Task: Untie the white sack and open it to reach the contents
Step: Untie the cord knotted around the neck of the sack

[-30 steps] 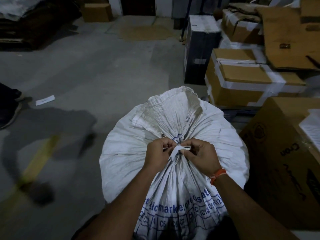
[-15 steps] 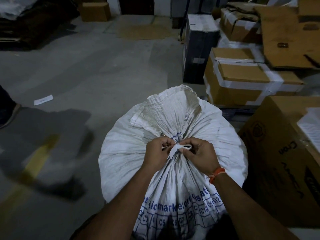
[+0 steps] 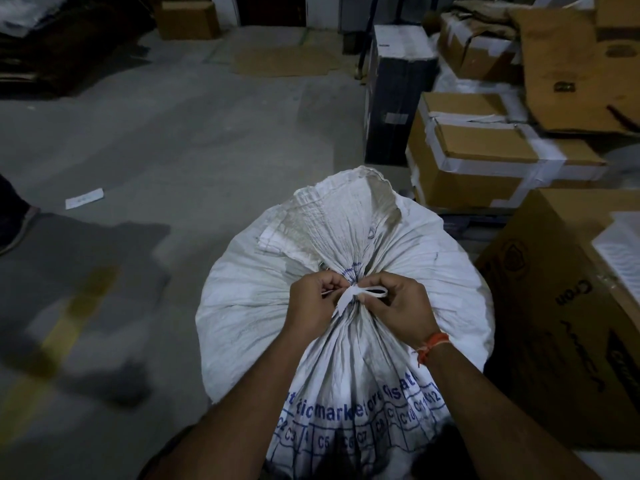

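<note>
A full white woven sack [image 3: 242,306] with blue print stands on the floor in front of me. Its neck is bunched and tied with a white strip tie [image 3: 360,293]. My left hand [image 3: 311,306] pinches the tie's left end at the knot. My right hand [image 3: 398,310], with an orange wrist thread, pinches the tie's loop on the right side. The sack's loose top flap [image 3: 346,216] fans out beyond the knot. The contents are hidden.
Taped cardboard boxes [image 3: 485,150] are stacked to the right, with a large brown carton [image 3: 561,323] close beside the sack and a dark box [image 3: 394,95] behind. A paper slip [image 3: 84,198] lies on the grey concrete floor. Someone's shoe [image 3: 14,226] shows at the left edge.
Both hands stay pinched on the tie at the knot; the loop looks slightly more drawn out to the right. The shoe at the left has moved further out of view.
</note>
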Demonstrator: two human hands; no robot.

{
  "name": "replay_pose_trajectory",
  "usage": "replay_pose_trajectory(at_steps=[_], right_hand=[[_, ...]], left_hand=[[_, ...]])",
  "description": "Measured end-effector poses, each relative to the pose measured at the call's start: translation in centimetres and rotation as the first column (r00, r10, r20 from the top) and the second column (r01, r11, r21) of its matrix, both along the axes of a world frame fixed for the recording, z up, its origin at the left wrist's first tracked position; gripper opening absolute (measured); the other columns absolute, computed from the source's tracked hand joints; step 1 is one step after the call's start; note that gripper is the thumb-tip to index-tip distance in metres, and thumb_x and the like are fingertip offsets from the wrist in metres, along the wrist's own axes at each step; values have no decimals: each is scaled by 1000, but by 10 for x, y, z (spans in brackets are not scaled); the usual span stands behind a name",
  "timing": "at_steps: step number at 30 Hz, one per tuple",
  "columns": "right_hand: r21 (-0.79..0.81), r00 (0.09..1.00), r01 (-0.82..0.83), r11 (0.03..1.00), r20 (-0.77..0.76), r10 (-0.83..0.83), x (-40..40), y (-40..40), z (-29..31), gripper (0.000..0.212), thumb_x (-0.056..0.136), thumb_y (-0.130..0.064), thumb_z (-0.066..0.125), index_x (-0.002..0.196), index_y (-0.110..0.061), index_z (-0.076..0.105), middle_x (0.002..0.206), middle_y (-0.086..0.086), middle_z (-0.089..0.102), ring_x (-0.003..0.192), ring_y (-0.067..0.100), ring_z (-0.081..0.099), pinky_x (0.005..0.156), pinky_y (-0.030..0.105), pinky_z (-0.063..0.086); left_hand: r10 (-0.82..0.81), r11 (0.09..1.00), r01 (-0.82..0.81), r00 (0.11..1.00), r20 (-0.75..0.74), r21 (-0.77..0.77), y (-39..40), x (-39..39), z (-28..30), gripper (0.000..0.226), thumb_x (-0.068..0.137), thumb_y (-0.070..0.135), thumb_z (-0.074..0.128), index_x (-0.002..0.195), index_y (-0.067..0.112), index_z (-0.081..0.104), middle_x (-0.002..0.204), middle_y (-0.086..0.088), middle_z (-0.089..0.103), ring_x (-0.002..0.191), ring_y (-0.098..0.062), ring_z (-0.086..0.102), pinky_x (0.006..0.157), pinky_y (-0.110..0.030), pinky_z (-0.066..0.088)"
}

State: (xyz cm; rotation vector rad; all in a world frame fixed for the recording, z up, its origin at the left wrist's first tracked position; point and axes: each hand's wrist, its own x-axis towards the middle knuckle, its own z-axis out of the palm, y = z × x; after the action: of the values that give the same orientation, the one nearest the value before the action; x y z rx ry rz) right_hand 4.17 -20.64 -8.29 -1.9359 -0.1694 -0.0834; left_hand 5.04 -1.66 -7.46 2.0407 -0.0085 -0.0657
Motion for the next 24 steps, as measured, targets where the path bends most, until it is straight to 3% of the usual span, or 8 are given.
replay_pose_trajectory(at_steps=[4,7,9,11,14,18,24], right_hand=[[-19,1000,-3,1000,15,3,-2,0,2,11,84,-16,82,94,-17,80,90,-4,80,85,10,75,78,32,62],[-27,1000,8,1000,14,-8,-2,1,3,11,83,-15,83,94,-16,80,90,-5,80,85,8,75,77,28,61],[-21,1000,13,1000,9,-12,-2,2,5,12,83,-14,83,94,-16,80,91,-5,80,85,6,75,77,23,60],[-19,1000,18,1000,7,-18,-3,3,6,11,83,-13,83,93,-16,80,91,-6,80,85,4,74,76,18,58],[-15,1000,17,1000,3,-17,-3,3,8,10,83,-14,83,93,-17,81,90,-6,80,85,4,75,76,19,59],[-1,1000,15,1000,-14,-15,-4,3,10,12,82,-11,83,93,-15,81,90,-5,80,85,4,75,77,19,59],[-6,1000,24,1000,-14,-24,-4,5,11,11,83,-12,83,93,-16,81,89,-6,80,83,4,75,75,19,58]], left_hand=[[47,999,-47,999,-23,-10,8,1,2,7,86,9,82,87,17,82,83,2,81,78,-11,74,71,-12,54],[55,998,-56,998,-40,-22,13,2,2,9,86,7,81,86,16,82,84,-1,82,81,-16,76,75,-18,59],[46,999,-47,998,-30,-26,10,1,2,12,87,2,78,87,14,82,84,-3,81,79,-13,75,74,-17,57],[26,999,-27,1000,-8,-32,4,-1,1,12,88,-1,76,89,10,81,82,0,78,73,-1,71,72,-13,55],[18,998,-18,1000,4,-54,0,-3,1,9,89,1,77,91,9,81,81,1,76,70,5,68,70,-11,54],[51,998,-52,998,-21,-38,9,2,-1,11,86,5,80,89,16,82,85,2,81,82,-12,76,80,-26,61],[49,996,-52,998,-36,-76,7,0,-3,15,87,2,78,86,17,83,84,-1,82,83,-18,78,86,-42,64]])
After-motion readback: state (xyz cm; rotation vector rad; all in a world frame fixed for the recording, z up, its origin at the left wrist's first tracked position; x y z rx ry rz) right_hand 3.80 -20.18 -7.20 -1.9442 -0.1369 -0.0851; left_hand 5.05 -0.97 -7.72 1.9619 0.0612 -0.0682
